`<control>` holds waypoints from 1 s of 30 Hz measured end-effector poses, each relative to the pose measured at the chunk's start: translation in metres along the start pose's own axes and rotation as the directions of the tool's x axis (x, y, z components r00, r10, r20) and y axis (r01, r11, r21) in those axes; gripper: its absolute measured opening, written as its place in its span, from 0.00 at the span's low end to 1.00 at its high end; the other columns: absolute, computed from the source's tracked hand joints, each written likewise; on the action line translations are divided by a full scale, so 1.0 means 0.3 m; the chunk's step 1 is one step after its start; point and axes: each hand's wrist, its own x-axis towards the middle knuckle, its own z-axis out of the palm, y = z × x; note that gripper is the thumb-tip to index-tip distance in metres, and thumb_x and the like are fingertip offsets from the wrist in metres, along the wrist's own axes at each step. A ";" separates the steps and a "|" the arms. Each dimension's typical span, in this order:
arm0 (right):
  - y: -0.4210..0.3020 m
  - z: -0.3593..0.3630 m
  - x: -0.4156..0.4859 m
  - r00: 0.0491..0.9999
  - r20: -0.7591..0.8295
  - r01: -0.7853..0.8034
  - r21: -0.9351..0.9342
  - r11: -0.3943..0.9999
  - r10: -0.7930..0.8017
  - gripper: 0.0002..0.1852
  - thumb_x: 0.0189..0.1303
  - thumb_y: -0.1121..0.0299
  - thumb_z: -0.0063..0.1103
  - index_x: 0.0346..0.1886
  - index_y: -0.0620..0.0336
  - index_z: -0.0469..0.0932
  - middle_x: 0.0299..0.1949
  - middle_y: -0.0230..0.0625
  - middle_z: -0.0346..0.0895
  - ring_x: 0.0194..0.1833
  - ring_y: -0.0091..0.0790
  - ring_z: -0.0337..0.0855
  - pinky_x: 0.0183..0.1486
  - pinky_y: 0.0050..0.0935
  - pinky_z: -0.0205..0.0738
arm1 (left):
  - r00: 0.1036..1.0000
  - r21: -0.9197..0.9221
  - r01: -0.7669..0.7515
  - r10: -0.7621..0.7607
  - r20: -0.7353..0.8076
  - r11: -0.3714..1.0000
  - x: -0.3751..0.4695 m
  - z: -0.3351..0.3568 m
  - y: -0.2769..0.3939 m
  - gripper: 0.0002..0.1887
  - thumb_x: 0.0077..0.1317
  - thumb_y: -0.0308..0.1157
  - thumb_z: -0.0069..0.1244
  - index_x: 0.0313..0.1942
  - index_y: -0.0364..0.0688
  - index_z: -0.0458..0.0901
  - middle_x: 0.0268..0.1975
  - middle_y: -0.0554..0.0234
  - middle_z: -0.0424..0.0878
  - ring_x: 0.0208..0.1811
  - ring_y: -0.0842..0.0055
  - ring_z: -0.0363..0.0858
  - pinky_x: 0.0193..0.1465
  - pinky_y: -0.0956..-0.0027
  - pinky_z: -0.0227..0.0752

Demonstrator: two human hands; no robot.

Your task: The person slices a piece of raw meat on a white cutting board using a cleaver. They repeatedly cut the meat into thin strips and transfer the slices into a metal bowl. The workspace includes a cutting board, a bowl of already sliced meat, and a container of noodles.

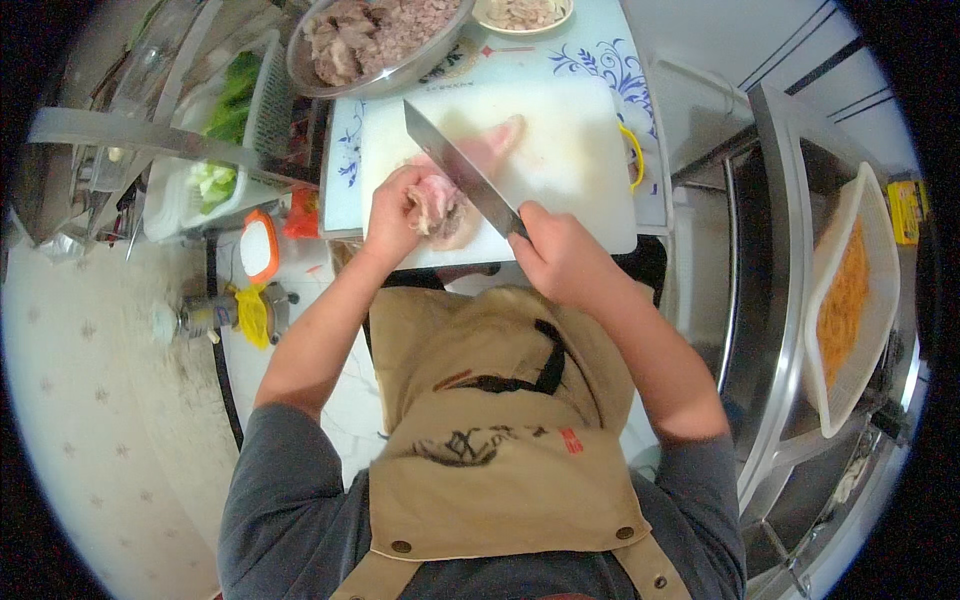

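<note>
A piece of pale pink raw meat point(442, 206) lies near the front left of a white cutting board point(577, 202). My left hand point(397, 214) grips the left side of the meat. In my right hand point(559, 255) is the handle of a kitchen knife point(465, 172), its broad blade slanting up and left over the meat. Beyond the blade, a flatter pink-and-white part point(504, 139) shows on the board; whether it joins the held meat is hidden by the blade. Whether the edge touches the meat I cannot tell.
Behind the board stand a large bowl point(442, 49) of meat and a small plate point(525, 31) of pale pieces. Left are a basket point(262, 112) with green vegetables and an orange-rimmed container point(260, 246). A white basket point(814, 322) with orange-brown contents is on the right.
</note>
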 end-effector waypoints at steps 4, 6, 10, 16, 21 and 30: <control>0.041 -0.003 -0.115 0.992 0.042 -0.117 -0.064 0.991 0.120 0.15 0.74 0.65 0.59 0.40 0.69 0.68 0.28 0.65 0.76 0.38 0.76 0.78 0.41 0.60 0.72 | 0.998 -0.064 0.017 -0.021 -0.060 0.998 -0.023 0.011 -0.034 0.16 0.60 0.28 0.67 0.48 0.36 0.85 0.46 0.49 0.88 0.47 0.58 0.88 0.53 0.64 0.80; 0.059 -0.029 -0.170 0.993 0.045 -0.111 -0.049 0.993 0.113 0.16 0.74 0.64 0.58 0.41 0.69 0.69 0.29 0.65 0.76 0.39 0.77 0.77 0.41 0.59 0.72 | 0.999 -0.008 0.022 -0.023 -0.029 1.000 -0.028 0.000 -0.042 0.16 0.61 0.30 0.67 0.48 0.36 0.85 0.46 0.50 0.87 0.47 0.59 0.87 0.53 0.64 0.79; 0.052 -0.060 -0.180 0.986 0.082 -0.147 0.021 0.989 0.145 0.16 0.73 0.61 0.58 0.40 0.68 0.72 0.30 0.63 0.81 0.37 0.73 0.82 0.42 0.61 0.77 | 1.000 -0.008 -0.026 0.026 0.008 1.000 -0.036 -0.007 -0.051 0.17 0.61 0.27 0.65 0.50 0.37 0.83 0.49 0.52 0.86 0.49 0.61 0.86 0.56 0.65 0.77; 0.042 -0.115 -0.003 0.872 0.319 -0.461 0.279 0.842 0.371 0.14 0.74 0.62 0.56 0.36 0.62 0.71 0.24 0.33 0.75 0.19 0.29 0.75 0.26 0.34 0.72 | 0.992 -0.083 -0.096 0.102 0.071 0.992 -0.050 -0.005 -0.078 0.22 0.57 0.23 0.65 0.53 0.38 0.82 0.54 0.55 0.84 0.56 0.63 0.84 0.64 0.65 0.74; 0.050 -0.244 -0.041 0.754 0.526 -0.603 0.319 0.731 0.392 0.10 0.73 0.64 0.57 0.41 0.63 0.75 0.25 0.32 0.74 0.19 0.27 0.74 0.23 0.31 0.68 | 0.995 -0.045 -0.099 0.098 -0.020 0.994 -0.076 0.003 -0.051 0.19 0.58 0.23 0.63 0.51 0.37 0.82 0.50 0.52 0.85 0.52 0.58 0.84 0.59 0.65 0.77; 0.100 -0.261 -0.016 0.668 0.638 -0.711 0.397 0.580 0.383 0.11 0.69 0.61 0.59 0.41 0.60 0.78 0.25 0.31 0.74 0.18 0.26 0.74 0.20 0.30 0.68 | 0.951 0.016 -0.272 0.271 -0.148 0.962 -0.158 0.067 -0.100 0.20 0.57 0.26 0.69 0.49 0.41 0.81 0.51 0.49 0.83 0.56 0.53 0.83 0.61 0.54 0.77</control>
